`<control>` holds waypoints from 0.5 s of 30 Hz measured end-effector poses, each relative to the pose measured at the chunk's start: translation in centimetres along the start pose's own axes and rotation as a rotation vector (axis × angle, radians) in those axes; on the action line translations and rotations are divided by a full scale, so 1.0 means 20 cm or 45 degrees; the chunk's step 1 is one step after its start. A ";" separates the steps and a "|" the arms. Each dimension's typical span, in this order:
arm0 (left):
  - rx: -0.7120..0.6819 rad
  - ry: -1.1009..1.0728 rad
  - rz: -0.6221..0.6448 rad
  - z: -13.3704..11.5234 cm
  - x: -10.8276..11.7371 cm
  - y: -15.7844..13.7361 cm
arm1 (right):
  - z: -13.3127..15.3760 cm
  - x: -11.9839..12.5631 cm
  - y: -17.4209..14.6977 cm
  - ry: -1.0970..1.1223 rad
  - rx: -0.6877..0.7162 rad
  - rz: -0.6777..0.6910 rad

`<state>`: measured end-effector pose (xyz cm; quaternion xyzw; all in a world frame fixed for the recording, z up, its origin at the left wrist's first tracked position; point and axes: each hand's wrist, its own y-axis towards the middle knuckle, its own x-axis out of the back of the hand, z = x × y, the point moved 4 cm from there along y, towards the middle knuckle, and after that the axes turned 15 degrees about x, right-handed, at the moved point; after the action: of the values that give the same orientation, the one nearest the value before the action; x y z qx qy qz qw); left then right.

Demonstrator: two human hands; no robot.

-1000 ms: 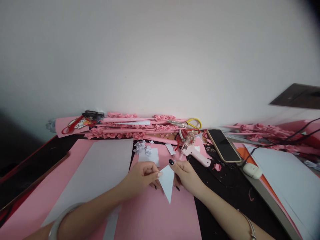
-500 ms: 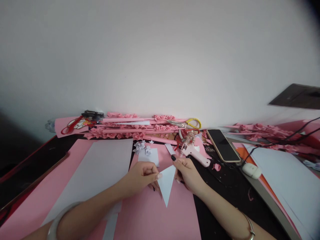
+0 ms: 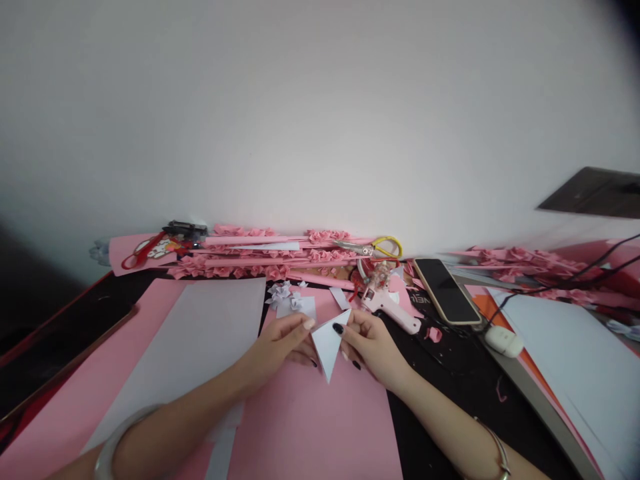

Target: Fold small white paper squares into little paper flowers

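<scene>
A folded piece of white paper point(image 3: 327, 347), roughly a triangle with one point toward me, is held between both hands above a pink sheet point(image 3: 320, 427). My left hand point(image 3: 284, 339) pinches its left edge between thumb and fingers. On the other side, my right hand point(image 3: 367, 345) grips the right part, its dark-nailed thumb lying across the front face. Just beyond the hands, small white folded paper flowers point(image 3: 281, 295) rest by a white paper square point(image 3: 307, 307). A narrow white strip point(image 3: 340, 298) lies to their right.
A pink glue gun point(image 3: 395, 312), yellow-handled scissors point(image 3: 385, 247) and a phone point(image 3: 447, 291) lie beyond my right hand. Pink paper flower stems point(image 3: 240, 267) line the wall. White sheets point(image 3: 200, 327) are at left, more white paper point(image 3: 575, 353) and an earbud case point(image 3: 504, 341) at right.
The white paper has moved slightly up and tilted, showing a smaller shape with a visible fold. My right thumb has shifted from its upper corner onto its face.
</scene>
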<state>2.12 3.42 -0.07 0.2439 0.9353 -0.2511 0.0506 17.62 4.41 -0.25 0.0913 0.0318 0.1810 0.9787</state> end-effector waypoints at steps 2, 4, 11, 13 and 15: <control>0.025 -0.071 0.040 0.01 -0.01 0.00 | -0.01 0.01 0.00 0.022 -0.016 -0.012; 0.035 -0.062 0.057 0.01 -0.01 0.00 | -0.02 0.01 0.00 0.033 -0.022 -0.014; -0.011 0.043 0.057 0.00 -0.03 -0.01 | -0.03 0.01 0.00 0.066 0.004 -0.009; -0.036 0.081 0.028 0.00 -0.03 -0.02 | -0.02 0.01 0.00 0.090 0.013 -0.002; -0.069 0.123 0.012 -0.01 -0.04 -0.02 | -0.02 0.00 0.00 0.099 0.011 0.002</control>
<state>2.56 2.80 0.41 0.2585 0.9420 -0.2135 0.0132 17.65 4.48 -0.65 0.0885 0.0705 0.1852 0.9762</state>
